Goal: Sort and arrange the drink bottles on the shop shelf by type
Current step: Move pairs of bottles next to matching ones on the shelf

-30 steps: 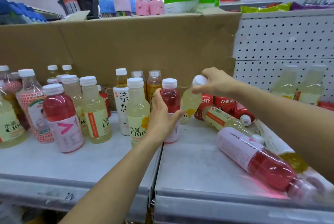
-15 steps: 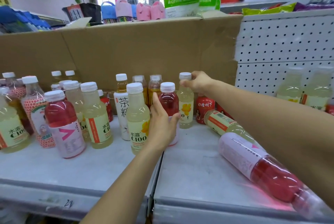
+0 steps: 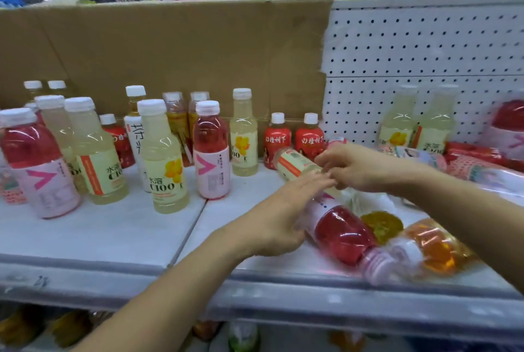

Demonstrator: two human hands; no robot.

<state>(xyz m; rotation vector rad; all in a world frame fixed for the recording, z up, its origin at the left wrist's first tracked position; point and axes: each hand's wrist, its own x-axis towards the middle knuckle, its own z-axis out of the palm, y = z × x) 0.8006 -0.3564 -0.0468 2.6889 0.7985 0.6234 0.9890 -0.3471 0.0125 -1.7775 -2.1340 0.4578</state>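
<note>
- The red bottle (image 3: 344,234) lies on its side right of centre on the shelf (image 3: 113,235), its pink label toward the back and its pale cap at the front edge.
- The left hand (image 3: 279,218) touches its label end, fingers stretched nearly straight.
- The right hand (image 3: 354,167) is curled over a lying yellow bottle (image 3: 295,164); blur hides any grip, so I cannot tell.
- The orange bottle (image 3: 433,249) at lower right is smeared.
- The right arm covers bottles behind it.

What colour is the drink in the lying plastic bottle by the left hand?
Red drink; head view.
</note>
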